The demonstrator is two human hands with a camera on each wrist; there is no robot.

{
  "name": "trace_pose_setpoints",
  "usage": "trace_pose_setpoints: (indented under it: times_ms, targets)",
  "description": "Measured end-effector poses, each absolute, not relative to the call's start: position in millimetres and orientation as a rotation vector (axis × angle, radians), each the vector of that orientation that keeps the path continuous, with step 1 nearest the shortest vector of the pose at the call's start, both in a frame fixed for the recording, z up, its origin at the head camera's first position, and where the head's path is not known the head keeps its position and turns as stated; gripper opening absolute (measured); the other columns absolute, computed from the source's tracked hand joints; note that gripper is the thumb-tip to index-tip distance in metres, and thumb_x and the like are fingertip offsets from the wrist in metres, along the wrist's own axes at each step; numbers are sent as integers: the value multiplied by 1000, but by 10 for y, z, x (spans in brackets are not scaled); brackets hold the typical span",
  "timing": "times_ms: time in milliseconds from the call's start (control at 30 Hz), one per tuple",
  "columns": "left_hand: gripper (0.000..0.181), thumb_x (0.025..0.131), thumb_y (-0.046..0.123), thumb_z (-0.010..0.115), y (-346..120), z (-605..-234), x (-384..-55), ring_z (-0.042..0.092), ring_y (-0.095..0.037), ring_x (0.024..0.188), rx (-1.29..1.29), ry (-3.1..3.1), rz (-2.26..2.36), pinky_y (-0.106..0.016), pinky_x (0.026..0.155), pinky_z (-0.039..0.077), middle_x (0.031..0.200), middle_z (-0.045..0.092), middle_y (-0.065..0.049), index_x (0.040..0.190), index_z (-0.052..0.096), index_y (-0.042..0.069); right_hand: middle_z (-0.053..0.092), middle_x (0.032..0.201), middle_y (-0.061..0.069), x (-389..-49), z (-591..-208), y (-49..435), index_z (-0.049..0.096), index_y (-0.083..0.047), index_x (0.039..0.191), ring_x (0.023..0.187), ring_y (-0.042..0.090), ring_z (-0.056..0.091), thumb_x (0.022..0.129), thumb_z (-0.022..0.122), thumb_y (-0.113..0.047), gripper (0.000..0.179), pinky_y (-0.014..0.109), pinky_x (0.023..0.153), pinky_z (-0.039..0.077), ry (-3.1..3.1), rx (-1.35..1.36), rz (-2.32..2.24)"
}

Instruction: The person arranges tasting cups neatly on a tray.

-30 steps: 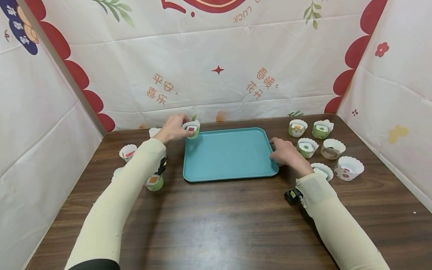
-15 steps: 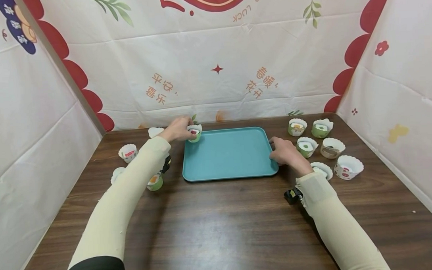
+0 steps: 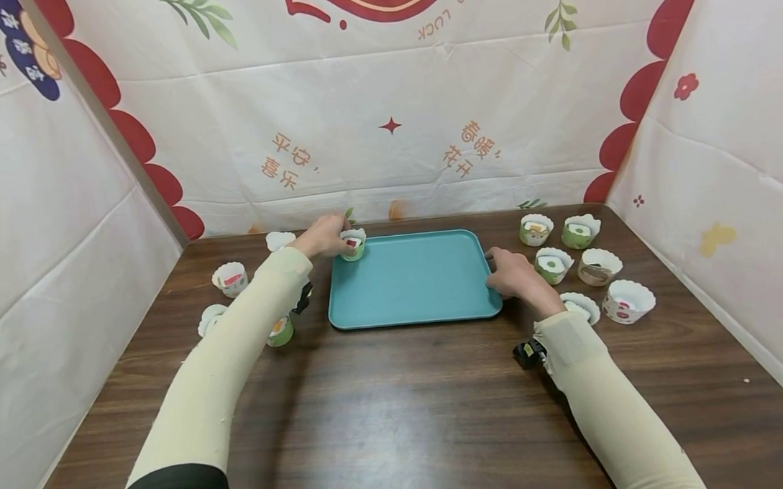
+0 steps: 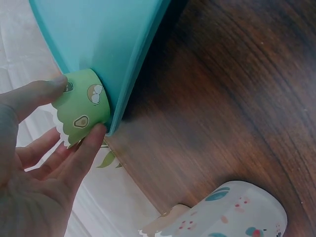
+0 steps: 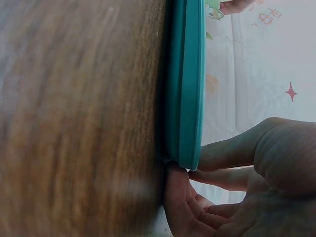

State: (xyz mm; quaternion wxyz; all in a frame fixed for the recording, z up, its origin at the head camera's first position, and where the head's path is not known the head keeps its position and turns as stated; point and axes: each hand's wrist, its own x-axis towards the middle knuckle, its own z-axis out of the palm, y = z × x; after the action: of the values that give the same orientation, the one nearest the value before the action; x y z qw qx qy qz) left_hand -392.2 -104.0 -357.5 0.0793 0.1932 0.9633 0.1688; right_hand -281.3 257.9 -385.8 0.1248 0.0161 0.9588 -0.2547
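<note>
At the tray's far left corner, my left hand (image 3: 320, 237) pinches a green paper baking cup (image 3: 354, 250) between thumb and fingers. In the left wrist view this cup (image 4: 81, 104) has a scalloped rim and an avocado print, and its base is right at the tray wall. A red square shows on the white inside it. The teal rectangular tray (image 3: 412, 280) lies flat on the table. My right hand (image 3: 517, 275) grips its right edge. The right wrist view shows that hand's fingers (image 5: 222, 157) on both sides of the tray rim (image 5: 191, 118).
Several patterned paper cups, among them a white one (image 3: 629, 302) and a green one (image 3: 581, 232), stand right of the tray. Others, such as a white cup (image 3: 230, 279) and a green cup (image 3: 280, 333), stand left, partly behind my left arm. Printed cloth (image 3: 393, 93) walls the table.
My left hand has moved slightly right and down with the green cup, to the tray's far left corner. The right hand stays at the tray's right edge.
</note>
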Motion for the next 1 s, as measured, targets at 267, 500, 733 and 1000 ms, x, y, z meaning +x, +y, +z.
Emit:
trace_pose_setpoints:
  times_ms: [267,500,733,1000]
  targets:
    - [44,93,22,75,-1047,-3575,-3891,56,-29,102,557,2878,481,-42,87,54,120,63,-19,126,58,-1,48,144,33,-2812,-3846,2569,35,5,154,90,30,63,95,50,-6,61,25,59,52,2801,48,-728]
    - [70,95,23,72,-1047,-3588,-3894,50,-40,137,573,2844,450,-51,114,49,150,50,-24,151,41,-5,50,141,35,-2818,-3874,2584,35,6,154,88,31,62,96,50,-7,62,27,59,50,2814,7,-707]
    - [67,94,21,72,-1050,-3598,-3900,50,-39,137,576,2836,443,-51,112,51,151,49,-23,151,44,-4,48,143,34,-2829,-3893,2590,35,6,154,91,32,61,95,50,-6,62,26,60,50,2814,12,-710]
    - [65,94,22,71,-1050,-3601,-3913,51,-38,135,578,2836,426,-51,112,50,150,50,-23,150,46,-2,48,143,35,-2822,-3886,2589,35,6,154,96,35,60,95,51,-7,62,29,64,50,2824,0,-691]
